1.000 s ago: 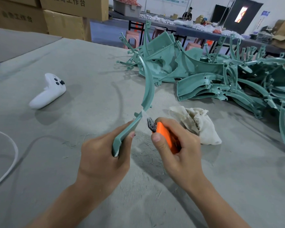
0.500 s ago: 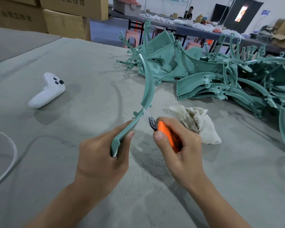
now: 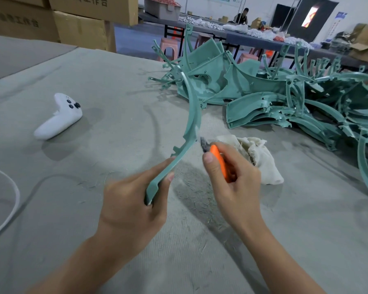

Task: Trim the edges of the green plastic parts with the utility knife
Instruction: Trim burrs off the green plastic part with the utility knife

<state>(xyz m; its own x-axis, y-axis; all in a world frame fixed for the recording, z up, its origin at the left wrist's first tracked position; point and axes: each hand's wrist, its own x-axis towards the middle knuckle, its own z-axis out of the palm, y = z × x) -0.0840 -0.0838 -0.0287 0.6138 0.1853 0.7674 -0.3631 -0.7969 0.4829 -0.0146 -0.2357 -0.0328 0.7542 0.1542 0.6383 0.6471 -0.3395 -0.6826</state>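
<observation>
Green plastic part [image 3: 192, 115], clamped in left hand [image 3: 132, 200] over the table [image 3: 115, 85] middle, meets the utility knife [image 3: 218, 160] gripped by right hand [image 3: 234, 183]; judging by the big pile [image 3: 285, 98] at the far right edge, many remain untrimmed.

Curved green part [image 3: 193, 115] upright, lower end gripped; orange utility knife [image 3: 218, 161] tip beside its edge; more parts [image 3: 285, 102] piled behind.

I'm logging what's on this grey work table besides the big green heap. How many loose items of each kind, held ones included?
Green curved part in left hand: 1
Orange utility knife in right hand: 1
White controller: 1
Cream cloth: 1
White cable: 1
Total: 5

The piled green parts overlap too much to count.
</observation>
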